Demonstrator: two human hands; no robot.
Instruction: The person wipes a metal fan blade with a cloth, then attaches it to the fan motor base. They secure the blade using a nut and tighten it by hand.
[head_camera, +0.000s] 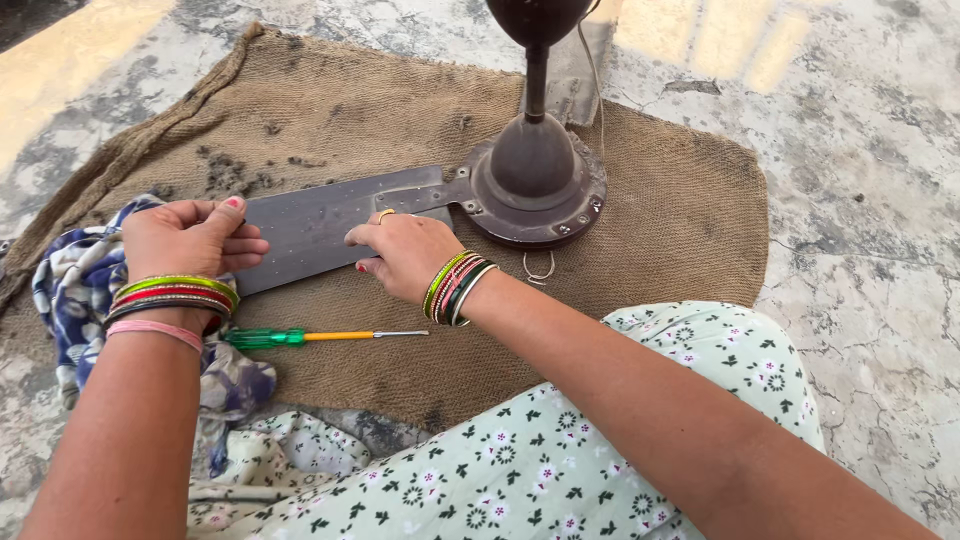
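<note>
Head view: lies flat on the burlap sack (650, 200) on the floor, a dark fan blade (310, 225), running out toward 9 o'clock from the motor hub (535, 180). Pinched at its tip by the left hand (190, 238), pressed flat by the loosely spread right hand (405, 250). Probably stiff, thin, light, dusty-slick; best gripped along both long edges, near the heavy hub.

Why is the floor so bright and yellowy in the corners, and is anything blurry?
In the head view, sunlight falls in pale yellow patches on the stone floor at top left and top right, washing it out; the burlap mat lies in even shade; the left hand, right hand, fan blade and screwdriver look sharp; only the near forearms soften slightly.
</note>
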